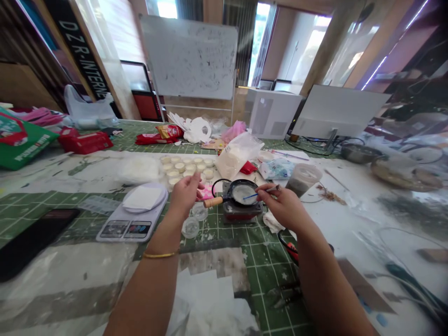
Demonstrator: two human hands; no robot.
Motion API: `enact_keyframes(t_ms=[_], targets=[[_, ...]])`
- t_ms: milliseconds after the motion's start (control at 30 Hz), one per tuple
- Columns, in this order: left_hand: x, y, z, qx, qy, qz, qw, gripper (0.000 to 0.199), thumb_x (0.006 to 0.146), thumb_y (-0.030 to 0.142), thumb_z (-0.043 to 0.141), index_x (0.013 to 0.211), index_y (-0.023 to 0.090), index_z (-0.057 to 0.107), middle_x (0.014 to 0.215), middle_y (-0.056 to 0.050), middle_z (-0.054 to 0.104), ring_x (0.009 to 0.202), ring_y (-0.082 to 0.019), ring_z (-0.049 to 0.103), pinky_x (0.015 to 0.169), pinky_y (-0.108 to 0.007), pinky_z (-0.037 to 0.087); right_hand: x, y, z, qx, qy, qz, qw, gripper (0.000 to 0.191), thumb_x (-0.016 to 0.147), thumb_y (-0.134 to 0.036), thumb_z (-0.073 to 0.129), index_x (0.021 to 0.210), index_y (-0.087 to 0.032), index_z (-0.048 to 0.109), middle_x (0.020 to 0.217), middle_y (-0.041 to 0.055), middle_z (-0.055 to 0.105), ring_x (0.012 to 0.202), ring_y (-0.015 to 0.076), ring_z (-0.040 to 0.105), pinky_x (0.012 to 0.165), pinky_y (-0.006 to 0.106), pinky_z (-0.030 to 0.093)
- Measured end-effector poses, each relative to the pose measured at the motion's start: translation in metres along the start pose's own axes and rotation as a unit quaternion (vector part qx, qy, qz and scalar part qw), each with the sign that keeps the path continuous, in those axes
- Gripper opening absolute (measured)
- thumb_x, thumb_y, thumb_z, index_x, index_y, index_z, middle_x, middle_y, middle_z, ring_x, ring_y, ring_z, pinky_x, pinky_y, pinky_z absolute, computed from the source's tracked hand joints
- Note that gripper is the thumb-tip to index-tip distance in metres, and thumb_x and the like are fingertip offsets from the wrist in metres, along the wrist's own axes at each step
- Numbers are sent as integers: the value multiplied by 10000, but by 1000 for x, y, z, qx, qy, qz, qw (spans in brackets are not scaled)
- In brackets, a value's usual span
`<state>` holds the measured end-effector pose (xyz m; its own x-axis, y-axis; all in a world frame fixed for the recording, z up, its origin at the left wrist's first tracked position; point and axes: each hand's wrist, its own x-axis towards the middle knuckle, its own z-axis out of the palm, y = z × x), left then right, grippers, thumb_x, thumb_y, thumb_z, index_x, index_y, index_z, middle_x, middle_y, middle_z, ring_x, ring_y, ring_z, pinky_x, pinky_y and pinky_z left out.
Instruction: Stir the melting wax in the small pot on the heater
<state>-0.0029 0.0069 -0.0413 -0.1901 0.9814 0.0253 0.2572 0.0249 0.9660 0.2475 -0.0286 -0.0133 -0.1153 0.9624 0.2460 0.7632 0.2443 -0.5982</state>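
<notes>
My right hand (282,205) pinches a thin blue stick (252,196). Its tip reaches into a small black frying pan (241,182) holding a pale, whitish content. The pan rests on a small hot plate (241,214), its wooden handle (213,201) pointing left. My left hand (186,195) hovers left of that handle, fingers loosely bent and apart, with nothing visible in them. Behind it are several small round cups (180,166) filled with something cream-coloured. Two clear round cups (191,227) sit below my left hand on the green mat.
A kitchen scale (135,212) with white paper on it stands left, beside a dark phone (35,238). A bag of white material (238,154) and a translucent tub (304,179) stand behind the pan. White paper sheets (210,298) lie in front; pliers (285,296) are near my right forearm.
</notes>
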Motion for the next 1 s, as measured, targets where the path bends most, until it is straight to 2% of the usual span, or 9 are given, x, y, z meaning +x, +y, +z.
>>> enact_keyframes(t_ms=[67, 167, 233, 300, 500, 667, 833, 933, 1000], targets=[[4, 5, -3, 25, -60, -35, 997, 588, 721, 689, 360, 820, 143, 554, 705, -43, 603, 476, -110, 519, 444, -228, 395, 1, -1, 2, -2, 34, 11, 999, 213, 813, -351, 460, 880, -207, 602, 741, -3, 661, 700, 140, 593, 655, 245, 405], [-4, 13, -7, 91, -223, -52, 969, 577, 707, 698, 370, 762, 150, 543, 617, -23, 573, 454, -124, 517, 435, -236, 388, -1, -3, -1, -24, 57, 25, 998, 206, 809, -359, 470, 860, -205, 596, 728, -6, 654, 680, 137, 584, 637, 243, 396], [-14, 16, -9, 111, -290, -38, 950, 527, 700, 671, 420, 772, 161, 535, 641, -16, 578, 463, -116, 513, 449, -230, 390, -2, -6, -2, -19, 18, 8, 1000, 262, 832, -404, 438, 882, -215, 612, 763, -5, 662, 711, 136, 591, 653, 239, 403], [-21, 17, -9, 138, -317, -23, 938, 492, 689, 641, 463, 796, 168, 543, 663, -14, 580, 476, -112, 505, 450, -222, 374, -3, -9, -1, -2, -26, -20, 999, 314, 856, -431, 396, 940, -228, 619, 820, -3, 670, 765, 134, 599, 684, 234, 414], [-20, 14, -3, 247, -287, 62, 923, 421, 756, 558, 380, 633, 178, 514, 581, -18, 532, 521, -139, 471, 476, -240, 285, -1, -7, -3, -115, 60, 1, 991, 355, 869, -408, 366, 868, -186, 644, 808, 52, 673, 795, 197, 602, 705, 283, 403], [-14, 12, 2, 292, -230, 67, 926, 345, 737, 484, 408, 660, 175, 540, 650, -49, 593, 574, -164, 503, 504, -259, 265, -4, -6, -7, -20, -4, -14, 1000, 342, 849, -439, 412, 923, -206, 651, 845, 30, 679, 776, 163, 613, 693, 251, 431], [-8, 4, 6, 291, -215, 71, 930, 360, 713, 498, 429, 596, 170, 520, 582, -30, 563, 555, -157, 494, 485, -249, 261, 2, 8, -13, -52, 51, 69, 995, 357, 822, -450, 446, 807, -184, 682, 840, 44, 682, 778, 187, 613, 701, 285, 429], [-7, 2, 9, 260, -203, 47, 943, 369, 693, 511, 450, 572, 168, 512, 549, -16, 543, 531, -148, 483, 472, -241, 277, 4, 11, -13, -16, 20, 44, 999, 383, 818, -457, 449, 704, -178, 685, 923, 44, 674, 817, 175, 611, 728, 267, 430], [-7, 1, 11, 235, -199, 38, 951, 360, 696, 508, 454, 617, 167, 542, 564, -8, 549, 537, -145, 485, 472, -236, 288, 6, 11, -10, 21, 1, 26, 999, 363, 821, -453, 451, 777, -184, 691, 908, 35, 678, 815, 164, 614, 734, 256, 433]])
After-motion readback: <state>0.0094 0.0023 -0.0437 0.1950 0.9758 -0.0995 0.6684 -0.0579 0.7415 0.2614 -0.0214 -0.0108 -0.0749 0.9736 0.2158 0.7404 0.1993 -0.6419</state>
